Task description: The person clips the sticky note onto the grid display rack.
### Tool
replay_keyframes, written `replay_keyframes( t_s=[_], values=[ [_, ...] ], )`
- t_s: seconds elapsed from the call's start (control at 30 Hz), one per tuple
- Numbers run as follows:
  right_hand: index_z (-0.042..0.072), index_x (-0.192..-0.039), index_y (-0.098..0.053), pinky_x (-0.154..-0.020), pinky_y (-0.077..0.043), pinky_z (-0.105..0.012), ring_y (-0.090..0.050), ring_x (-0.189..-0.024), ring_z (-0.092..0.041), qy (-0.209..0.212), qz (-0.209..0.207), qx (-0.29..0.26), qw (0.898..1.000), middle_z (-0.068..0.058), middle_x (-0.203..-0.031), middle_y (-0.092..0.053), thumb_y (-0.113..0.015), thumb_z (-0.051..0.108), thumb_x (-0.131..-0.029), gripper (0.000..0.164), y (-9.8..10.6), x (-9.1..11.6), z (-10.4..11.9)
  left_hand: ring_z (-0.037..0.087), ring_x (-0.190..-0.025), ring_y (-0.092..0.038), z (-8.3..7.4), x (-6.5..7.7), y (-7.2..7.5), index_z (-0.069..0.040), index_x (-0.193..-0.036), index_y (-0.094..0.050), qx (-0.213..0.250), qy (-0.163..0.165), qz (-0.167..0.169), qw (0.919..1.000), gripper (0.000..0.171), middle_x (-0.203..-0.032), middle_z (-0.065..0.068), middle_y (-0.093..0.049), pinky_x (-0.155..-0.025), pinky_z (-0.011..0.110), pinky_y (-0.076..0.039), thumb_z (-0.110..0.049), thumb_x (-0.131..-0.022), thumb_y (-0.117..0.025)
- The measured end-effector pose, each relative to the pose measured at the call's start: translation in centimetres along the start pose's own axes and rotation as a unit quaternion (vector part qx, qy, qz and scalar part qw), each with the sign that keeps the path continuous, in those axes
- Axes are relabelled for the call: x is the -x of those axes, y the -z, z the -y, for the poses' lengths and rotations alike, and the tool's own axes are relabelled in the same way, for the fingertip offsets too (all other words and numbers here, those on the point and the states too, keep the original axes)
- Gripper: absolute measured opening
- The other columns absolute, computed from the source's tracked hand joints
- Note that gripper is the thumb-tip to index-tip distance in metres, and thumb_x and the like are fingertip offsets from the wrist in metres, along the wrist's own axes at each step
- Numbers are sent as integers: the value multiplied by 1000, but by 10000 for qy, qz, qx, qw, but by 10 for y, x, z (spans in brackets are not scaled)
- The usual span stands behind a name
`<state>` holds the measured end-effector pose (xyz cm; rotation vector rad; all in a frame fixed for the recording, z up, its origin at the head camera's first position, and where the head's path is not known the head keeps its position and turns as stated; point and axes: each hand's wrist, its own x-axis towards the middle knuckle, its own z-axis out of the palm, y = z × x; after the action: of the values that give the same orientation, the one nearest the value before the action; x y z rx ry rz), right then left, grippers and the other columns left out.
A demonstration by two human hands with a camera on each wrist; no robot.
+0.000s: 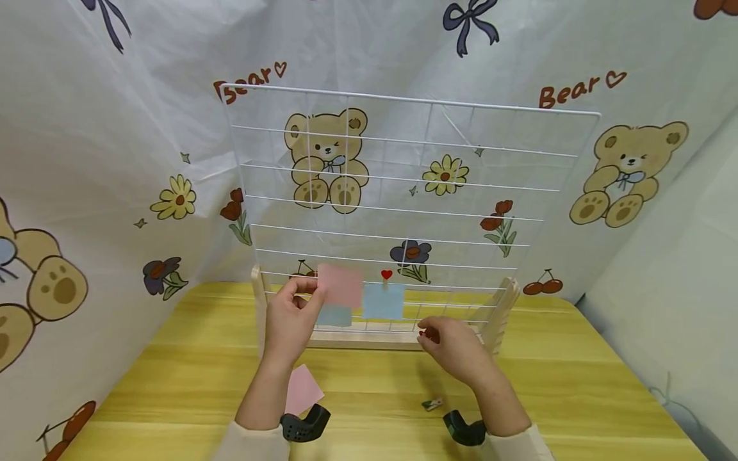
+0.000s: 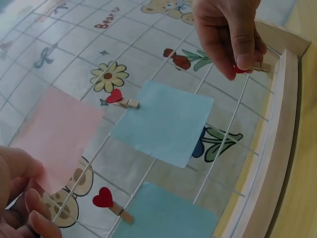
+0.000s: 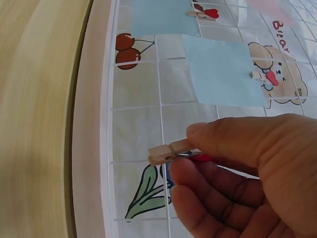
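My left hand (image 1: 295,320) pinches a pink paper square (image 1: 341,285) by its left edge, in front of the white wire grid (image 1: 392,209). In the right wrist view, my right hand (image 3: 242,173) pinches a small wooden clothespin (image 3: 168,151) with a red heart on it, partly hidden by the fingers. A blue paper square (image 2: 163,124) hangs on the grid under a heart clothespin (image 2: 126,103). Another blue square (image 2: 166,215) hangs beside it with its own heart clothespin (image 2: 119,210); in the head view the pink square partly covers it.
A pink paper (image 1: 303,389) lies on the wooden table (image 1: 369,416) near the left wrist. A small clip (image 1: 432,404) lies nearer the right wrist. The grid stands in a wooden base (image 1: 369,342), with a bear-print cloth (image 1: 398,57) behind.
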<state>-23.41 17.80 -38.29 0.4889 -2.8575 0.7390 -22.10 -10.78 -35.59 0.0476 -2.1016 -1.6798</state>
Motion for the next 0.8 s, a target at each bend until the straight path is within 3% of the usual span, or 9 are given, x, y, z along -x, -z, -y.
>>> replay_keyframes(
  t_s=[0.23,0.57,0.8],
  values=[
    [11,-95,-75,-67,-55,-27,-63,-74,-6,101,-343,-8,9994,2,-84,-73,-77,14,-90,6,4,-1,2,16,-70,-48,3,-10,-5,-11,-106,-73,-88,74,-283,9995,16,-97,7,-66,-50,22,-36,-24,-95,-73],
    [11,-98,-78,-66,-53,-22,-62,-76,-7,363,-491,-111,9981,3,-87,-72,-75,13,-93,7,0,-1,-3,20,-75,-50,5,-19,-10,-11,-108,-74,-108,-212,-441,9987,19,-102,7,-72,-55,22,-39,-25,-96,-73],
    [12,-100,-78,-66,-54,-22,-64,-79,-9,427,-661,-70,9969,0,-90,-71,-75,11,-93,8,1,-2,-2,16,-70,-50,5,-20,-12,-10,-107,-75,-187,-259,-470,9984,19,-102,7,-73,-51,22,-37,-25,-95,-74]
  ],
)
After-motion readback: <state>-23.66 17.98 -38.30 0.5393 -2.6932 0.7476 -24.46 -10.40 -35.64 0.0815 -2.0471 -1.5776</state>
